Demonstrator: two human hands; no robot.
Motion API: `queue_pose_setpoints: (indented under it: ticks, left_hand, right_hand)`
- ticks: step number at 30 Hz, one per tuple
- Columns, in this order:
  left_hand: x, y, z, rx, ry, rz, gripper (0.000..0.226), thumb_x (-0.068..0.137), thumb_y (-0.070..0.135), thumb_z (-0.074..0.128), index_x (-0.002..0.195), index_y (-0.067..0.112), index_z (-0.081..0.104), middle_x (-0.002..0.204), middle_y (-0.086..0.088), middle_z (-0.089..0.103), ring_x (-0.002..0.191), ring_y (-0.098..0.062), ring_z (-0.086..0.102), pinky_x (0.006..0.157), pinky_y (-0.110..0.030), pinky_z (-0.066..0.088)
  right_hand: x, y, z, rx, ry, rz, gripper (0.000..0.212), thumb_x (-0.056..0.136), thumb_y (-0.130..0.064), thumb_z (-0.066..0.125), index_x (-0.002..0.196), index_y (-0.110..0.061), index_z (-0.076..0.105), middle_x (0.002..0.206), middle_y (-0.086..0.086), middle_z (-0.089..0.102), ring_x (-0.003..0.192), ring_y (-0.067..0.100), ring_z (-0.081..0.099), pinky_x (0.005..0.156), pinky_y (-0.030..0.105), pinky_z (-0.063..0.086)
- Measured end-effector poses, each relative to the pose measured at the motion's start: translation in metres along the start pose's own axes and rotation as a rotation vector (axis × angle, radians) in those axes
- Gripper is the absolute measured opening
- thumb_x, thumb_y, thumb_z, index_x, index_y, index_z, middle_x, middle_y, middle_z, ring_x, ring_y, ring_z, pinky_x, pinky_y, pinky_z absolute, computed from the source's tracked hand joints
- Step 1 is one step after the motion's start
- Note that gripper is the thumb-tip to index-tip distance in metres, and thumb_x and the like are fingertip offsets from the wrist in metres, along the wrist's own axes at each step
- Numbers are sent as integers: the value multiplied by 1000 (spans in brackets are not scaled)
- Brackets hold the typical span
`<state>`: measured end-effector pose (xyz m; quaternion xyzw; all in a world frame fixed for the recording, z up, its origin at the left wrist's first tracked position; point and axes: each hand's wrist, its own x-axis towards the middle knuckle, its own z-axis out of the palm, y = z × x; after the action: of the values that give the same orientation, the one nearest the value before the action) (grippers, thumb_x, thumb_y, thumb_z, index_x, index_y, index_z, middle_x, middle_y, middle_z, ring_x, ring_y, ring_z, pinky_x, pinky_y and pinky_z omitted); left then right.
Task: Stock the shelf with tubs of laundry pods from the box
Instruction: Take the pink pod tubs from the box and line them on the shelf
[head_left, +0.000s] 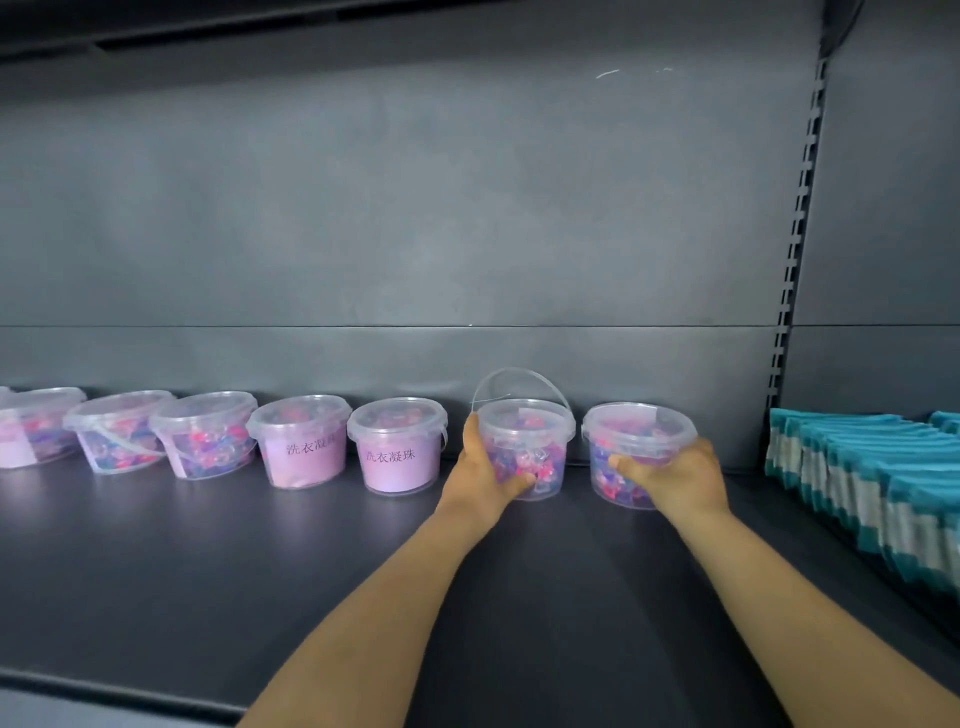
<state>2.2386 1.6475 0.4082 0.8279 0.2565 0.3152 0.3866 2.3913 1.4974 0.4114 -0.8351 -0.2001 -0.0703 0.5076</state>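
Both hands, left (480, 467) and right (670, 475), each gripping a pod tub (527, 441), (636, 447), dark shelf (208, 561)

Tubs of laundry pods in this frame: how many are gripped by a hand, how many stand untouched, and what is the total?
Gripped: 2, the tub with the raised handle in the left hand and the rightmost tub in the right hand
Untouched tubs: 5, with the leftmost tub cut off by the frame edge
Total: 7
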Motion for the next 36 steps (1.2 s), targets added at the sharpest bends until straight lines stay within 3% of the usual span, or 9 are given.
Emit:
queue_pose_setpoints:
  ticks: [5,9,13,20,23,27,33,36]
  left_hand:
    - [-9,-1,-18,40,-80,51,82,79,20,70,143,19,19,134,-3,49,122,-20,49,105,-38,42]
    - [-28,-2,-49,393,-129,118,56,87,24,61,134,8,36,132,-12,45,119,-25,48,103,-36,40]
    - [-56,-1,-95,719,-206,183,41,92,27,52,126,7,44,129,-11,46,116,-26,49,99,-33,39]
    - [-115,2,-201,1101,-204,253,37,94,30,45,124,9,49,128,-12,50,119,-29,47,94,-39,43]
    - [-149,-4,-256,1151,-182,242,40,95,31,44,129,11,46,131,-13,47,123,-29,43,96,-40,42]
    - [-199,-25,-331,1143,-144,228,41,95,31,43,131,11,45,133,-15,45,124,-30,41,98,-40,39]
    - [-279,-76,-426,1125,-173,238,42,94,30,46,129,8,45,132,-17,45,123,-35,43,98,-45,42]
    - [-307,-97,-458,1060,-155,232,43,94,29,47,131,6,43,133,-17,41,125,-34,41,98,-44,41]
  right_hand:
    - [-16,2,-16,-226,-123,-32,53,73,-36,74,116,-8,62,116,15,63,109,32,57,87,35,47]
    - [-37,-9,-30,-427,-272,-77,61,69,-50,71,120,-19,58,118,10,62,110,31,56,87,33,47]
    - [-72,-44,-39,-645,-389,-193,60,73,-52,68,117,-13,55,117,8,58,105,27,54,83,31,48]
    - [-164,-135,-40,-907,-433,-462,54,81,-46,64,119,-10,50,119,10,53,108,27,51,84,34,46]
    - [-216,-177,-36,-1007,-414,-542,53,83,-43,63,121,-10,49,124,9,52,114,28,50,82,32,41]
    - [-295,-226,-26,-1023,-362,-563,48,82,-42,64,117,-10,53,122,10,55,112,29,53,86,35,45]
    - [-412,-271,9,-1038,-436,-522,50,84,-43,62,117,-6,51,120,12,56,108,30,53,74,30,39]
    - [-451,-286,23,-996,-434,-508,57,82,-46,63,122,-7,49,123,12,54,111,30,52,82,33,44]
